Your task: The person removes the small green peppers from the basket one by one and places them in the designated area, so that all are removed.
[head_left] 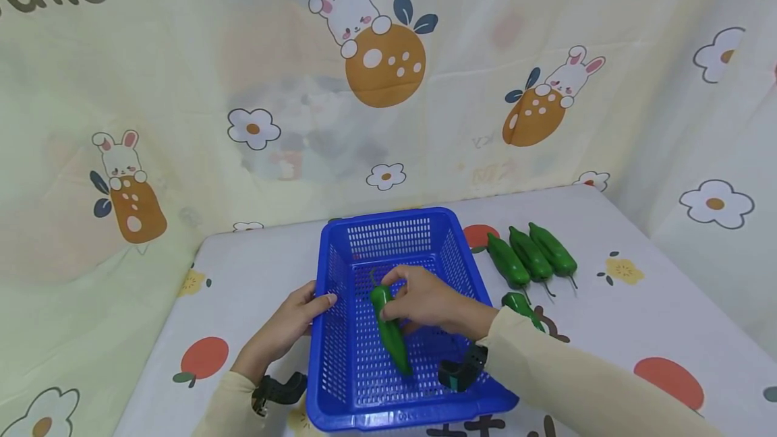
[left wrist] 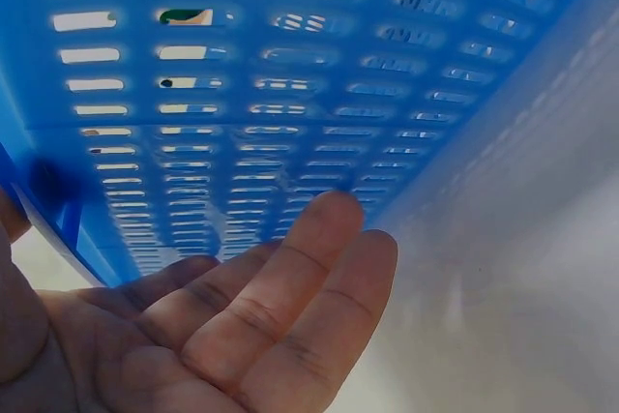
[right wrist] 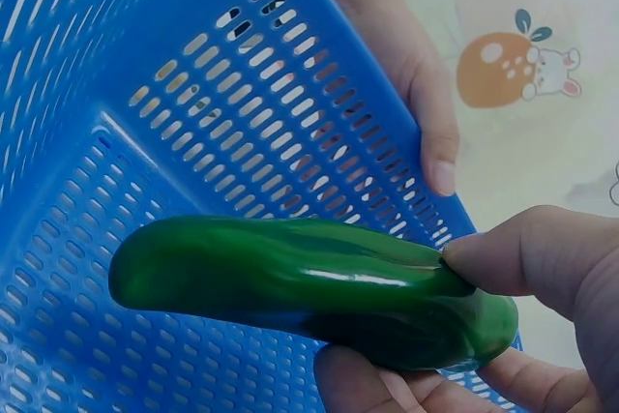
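Observation:
A blue plastic basket [head_left: 413, 419] with slotted walls stands on the table. My left hand [head_left: 286, 328] grips its left side, with the thumb over the rim and the other fingers [left wrist: 290, 302] along the outside of the wall. Inside the basket's outline, my right hand [head_left: 427, 299] pinches a long green chili pepper [head_left: 393, 339] between thumb and fingers near its stem end. The pepper [right wrist: 290, 278] is glossy, its tip pointing toward the near side in the head view. Whether it touches the basket floor I cannot tell.
To the basket's right, three green peppers [head_left: 530, 256] lie in a row. Another green pepper [head_left: 518, 302] lies nearer, partly behind the right sleeve [head_left: 564, 363]. The table wears a printed cloth [head_left: 631, 315]; a rabbit-print curtain [head_left: 473, 154] hangs behind it.

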Tool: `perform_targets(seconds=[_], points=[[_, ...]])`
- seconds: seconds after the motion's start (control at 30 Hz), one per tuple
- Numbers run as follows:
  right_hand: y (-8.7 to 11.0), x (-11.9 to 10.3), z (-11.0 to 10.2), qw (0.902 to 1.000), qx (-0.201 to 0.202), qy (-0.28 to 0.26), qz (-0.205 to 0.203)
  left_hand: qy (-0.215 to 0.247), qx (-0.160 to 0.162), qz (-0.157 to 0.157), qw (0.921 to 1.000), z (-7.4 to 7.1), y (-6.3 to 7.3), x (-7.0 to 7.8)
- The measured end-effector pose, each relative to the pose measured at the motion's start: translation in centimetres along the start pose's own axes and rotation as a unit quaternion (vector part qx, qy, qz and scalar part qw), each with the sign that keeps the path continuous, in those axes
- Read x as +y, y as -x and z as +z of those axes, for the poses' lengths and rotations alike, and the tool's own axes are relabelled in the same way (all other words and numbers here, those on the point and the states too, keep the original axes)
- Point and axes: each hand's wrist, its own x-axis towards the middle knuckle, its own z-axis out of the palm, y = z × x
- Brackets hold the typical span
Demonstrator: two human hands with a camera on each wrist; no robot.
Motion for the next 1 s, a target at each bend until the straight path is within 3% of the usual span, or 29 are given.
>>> perform_targets(seconds=[1.0], points=[[2.5, 0.6, -3.8, 0.9981, 0.057, 0.024, 0.002, -0.002, -0.004, 0.001, 1.0, 0.0, 0.0, 0.0]])
